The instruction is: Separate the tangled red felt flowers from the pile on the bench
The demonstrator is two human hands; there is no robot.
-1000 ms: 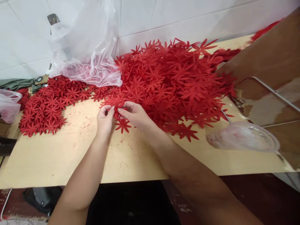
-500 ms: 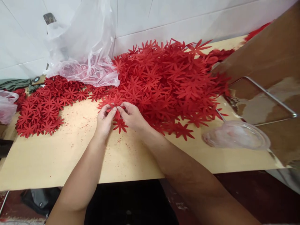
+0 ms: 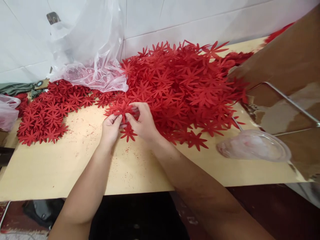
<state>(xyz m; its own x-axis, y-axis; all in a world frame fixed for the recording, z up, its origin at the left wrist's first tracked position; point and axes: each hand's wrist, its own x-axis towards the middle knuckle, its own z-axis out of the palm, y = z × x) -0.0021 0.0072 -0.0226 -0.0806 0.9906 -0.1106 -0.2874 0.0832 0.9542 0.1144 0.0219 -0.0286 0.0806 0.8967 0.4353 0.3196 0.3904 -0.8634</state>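
Between my two hands is a red flower-shaped cutout (image 3: 122, 109) with several narrow petals. My left hand (image 3: 111, 126) pinches its near left side between thumb and fingers. At its right side, my right hand (image 3: 142, 120) has thumb and forefinger closed on a petal. Just below them a single red cutout (image 3: 128, 132) lies on the table. A large loose heap of like red cutouts (image 3: 180, 90) spreads behind and to the right of my hands. More cutouts (image 3: 47, 113) lie in layers at the left.
A clear plastic bag (image 3: 92, 66) stands against the tiled wall, over part of the left pile. On the right are a clear plastic tub (image 3: 255, 145) and a brown cardboard sheet (image 3: 287, 66) with a metal wire frame. Red crumbs dot the pale table (image 3: 140, 180).
My right hand has lifted slightly, its fingers opening out along the cutout's far right petals. The cutout now lies flatter and shows more of its petals. My left hand stays nearly in place.
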